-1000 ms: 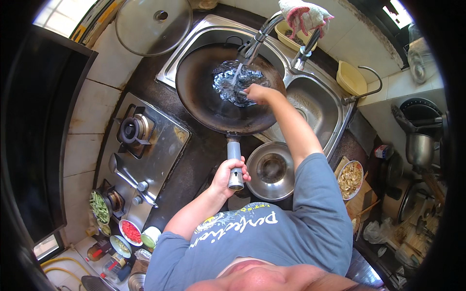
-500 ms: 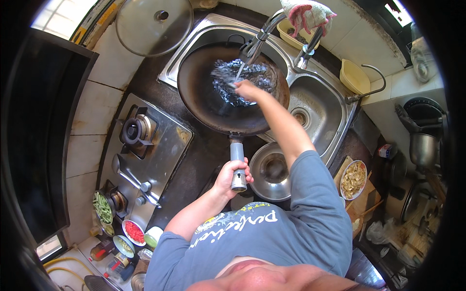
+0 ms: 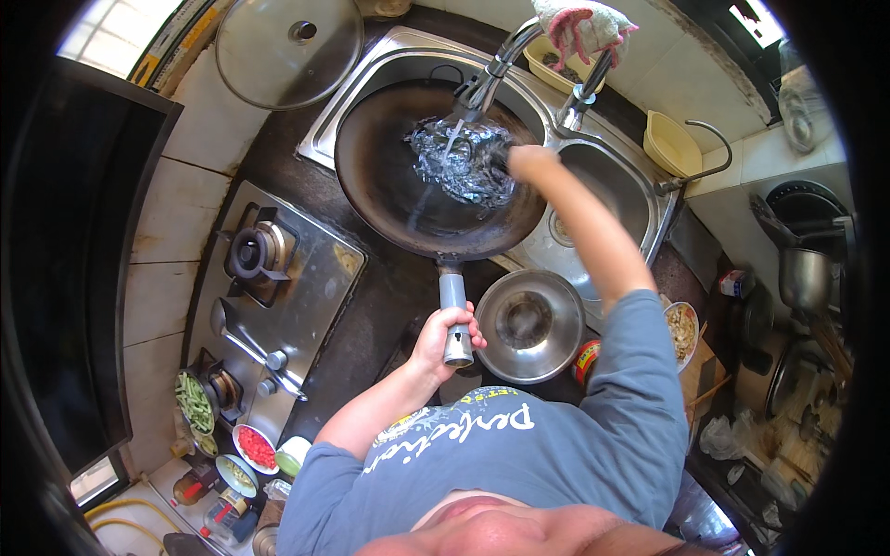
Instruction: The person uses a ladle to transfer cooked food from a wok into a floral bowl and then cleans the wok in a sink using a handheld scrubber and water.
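Observation:
A large dark wok (image 3: 380, 199) rests over the left basin of the steel sink (image 3: 320, 139). My left hand (image 3: 447, 335) is wrapped round its grey handle (image 3: 452, 289), near the open end. From the faucet (image 3: 480, 91) a stream runs down into the wok, where rippling water (image 3: 454, 167) covers the middle. My right hand (image 3: 535, 164) is closed above the wok's right side. A dark, motion-blurred thing (image 3: 497, 157) sticks out of it into the water; its kind cannot be made out.
A steel bowl (image 3: 561, 350) sits right of the handle, beside a red-labelled jar (image 3: 586, 360). Left is the gas stove (image 3: 315, 269) with a ladle (image 3: 243, 341), green beans (image 3: 193, 403) and a bowl of red pieces (image 3: 255, 448). A glass lid (image 3: 260, 60) leans behind.
My right hand has swept from the middle of the wok to its right side, and that arm has shifted right. My left hand keeps its grip on the handle.

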Available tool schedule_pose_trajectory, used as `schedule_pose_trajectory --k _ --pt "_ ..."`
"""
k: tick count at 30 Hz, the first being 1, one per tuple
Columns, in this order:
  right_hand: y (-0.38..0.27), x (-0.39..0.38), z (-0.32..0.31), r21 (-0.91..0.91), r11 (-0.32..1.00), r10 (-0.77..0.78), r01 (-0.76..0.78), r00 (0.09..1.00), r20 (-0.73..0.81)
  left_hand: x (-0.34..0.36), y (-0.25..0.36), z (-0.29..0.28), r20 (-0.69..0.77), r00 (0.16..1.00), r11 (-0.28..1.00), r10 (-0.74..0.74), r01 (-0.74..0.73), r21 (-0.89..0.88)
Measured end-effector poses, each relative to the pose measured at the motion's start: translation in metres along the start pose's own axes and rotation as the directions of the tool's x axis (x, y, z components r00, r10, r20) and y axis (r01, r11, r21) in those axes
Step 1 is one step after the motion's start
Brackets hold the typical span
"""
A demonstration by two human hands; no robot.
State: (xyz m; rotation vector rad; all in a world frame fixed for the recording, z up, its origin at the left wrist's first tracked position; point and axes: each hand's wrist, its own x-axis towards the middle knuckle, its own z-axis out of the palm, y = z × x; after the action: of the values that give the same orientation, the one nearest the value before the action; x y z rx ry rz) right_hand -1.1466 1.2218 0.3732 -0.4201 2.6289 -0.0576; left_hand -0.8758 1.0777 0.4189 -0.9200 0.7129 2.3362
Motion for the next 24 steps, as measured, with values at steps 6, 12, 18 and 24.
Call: schedule_pose_trajectory --k 6,12,18,24 --pt "-0.102 0.062 0.055 0.916 0.399 0.034 0.047 0.997 -0.066 -0.002 -0.002 0.003 0.032 0.999 1.0 -0.009 0.009 0.018" --pt "-0.04 -0.027 -0.001 0.698 0.7 -0.601 0.148 0.65 0.465 0.002 -0.004 0.004 0.036 0.999 1.0 0.015 -0.015 -0.014" --pt "0.015 -0.008 -0.006 -0.072 0.993 -0.057 0.093 0.916 0.398 0.001 -0.005 0.001 0.031 0.999 1.0 0.019 -0.019 0.004" --pt "-0.063 0.054 0.045 0.368 0.924 -0.065 0.101 0.992 -0.11 0.0 -0.004 0.007 0.023 1.0 0.999 -0.008 0.007 0.035"
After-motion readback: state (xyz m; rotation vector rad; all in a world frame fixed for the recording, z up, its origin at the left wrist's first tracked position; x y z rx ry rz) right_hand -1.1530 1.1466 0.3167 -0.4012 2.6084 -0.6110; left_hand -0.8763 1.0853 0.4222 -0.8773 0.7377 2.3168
